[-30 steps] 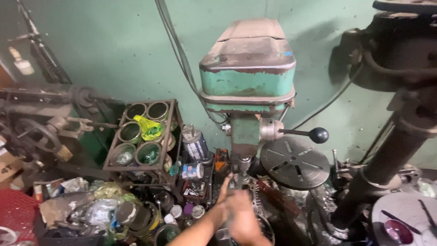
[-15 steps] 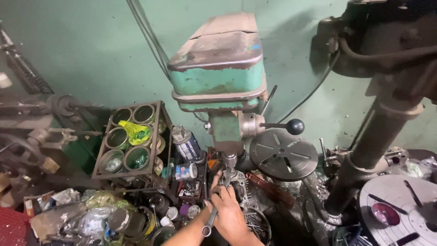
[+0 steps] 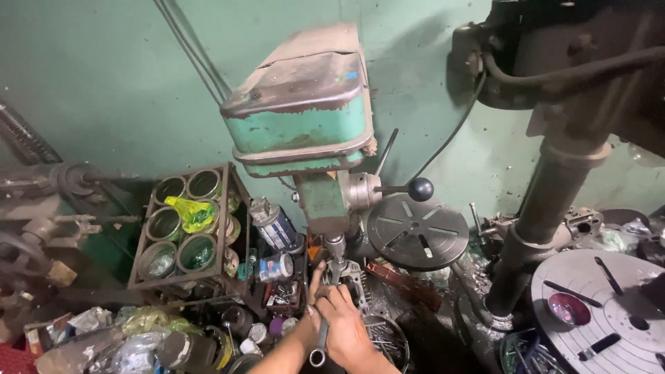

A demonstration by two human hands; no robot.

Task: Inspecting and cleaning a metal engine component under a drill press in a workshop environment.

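Both hands work together just below the chuck [image 3: 335, 251] of a green bench drill press [image 3: 305, 118]. The right hand [image 3: 346, 325] is curled, fingers bent around the upper end of a metal spanner [image 3: 320, 343] whose ring end shows free near the wrist; the grip appears closed, though the palm side is hidden. The left hand [image 3: 316, 287] lies just beside it, fingers extended upward and only partly closed, fingertips touching the metal clamp or vise [image 3: 350, 277] under the chuck; whether it grips anything cannot be told. The spanner therefore sits in the right hand, angled down and toward the wearer, its upper end lost among the fingers at the fitting. To judge from this view, the step is best done with the spanner seated fully on its fitting, the pull kept square to the handle, and the left hand steadying the part while staying apart from the chuck. A tin of metal pieces [image 3: 384, 339] stands just beside the hands. Farther out, the feed lever with a black knob [image 3: 420, 188] juts to the right above a round slotted table [image 3: 417, 232]. A metal crate of green-rimmed tins [image 3: 183, 228] stands on the cluttered surface to the left, and a larger machine's column [image 3: 547, 221] rises on the right.
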